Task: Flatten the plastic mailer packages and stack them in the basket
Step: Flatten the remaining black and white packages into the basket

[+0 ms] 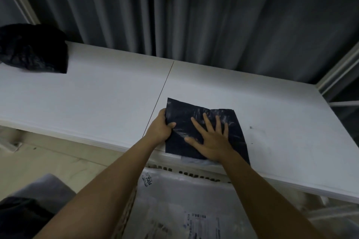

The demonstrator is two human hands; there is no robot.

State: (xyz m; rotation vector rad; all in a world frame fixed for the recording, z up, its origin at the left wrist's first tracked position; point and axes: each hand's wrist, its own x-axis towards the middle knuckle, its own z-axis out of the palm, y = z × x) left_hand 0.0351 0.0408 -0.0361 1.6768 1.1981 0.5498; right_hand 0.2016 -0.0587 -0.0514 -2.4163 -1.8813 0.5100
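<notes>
A dark navy plastic mailer (231,122) lies near the front edge of the white table (97,99), its lower edge hanging slightly over. My left hand (160,129) grips the mailer's left edge, thumb on top. My right hand (210,138) lies flat on the mailer with fingers spread, pressing it down. Below the table edge sits the basket (174,170) with a pale translucent mailer (174,200) bearing printed labels lying in it.
A crumpled black heap of mailers (35,48) sits at the table's far left. Grey curtains (194,9) hang behind the table. A seam (165,81) splits the tabletop. A metal frame (340,72) stands at the right.
</notes>
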